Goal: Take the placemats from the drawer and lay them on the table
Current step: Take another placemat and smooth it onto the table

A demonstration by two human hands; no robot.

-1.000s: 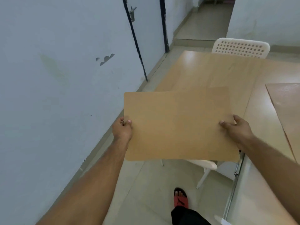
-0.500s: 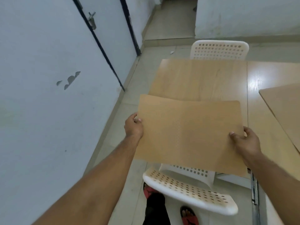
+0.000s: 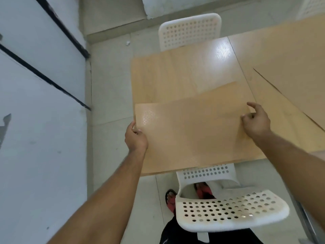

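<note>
Laying mat [image 3: 193, 131] on surface [image 3: 175, 73], near end: L hand [image 3: 136, 138] grips left edge, R hand [image 3: 255, 120] grip unclear. Next, prob.: lower flat, release.

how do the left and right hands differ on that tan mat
The left hand grips the left edge of the tan rectangular placemat, thumb on top; the right hand sits at its right edge, index finger straight, grip unclear. The left hand is nearer the person than the right hand. Both touch it.
</note>
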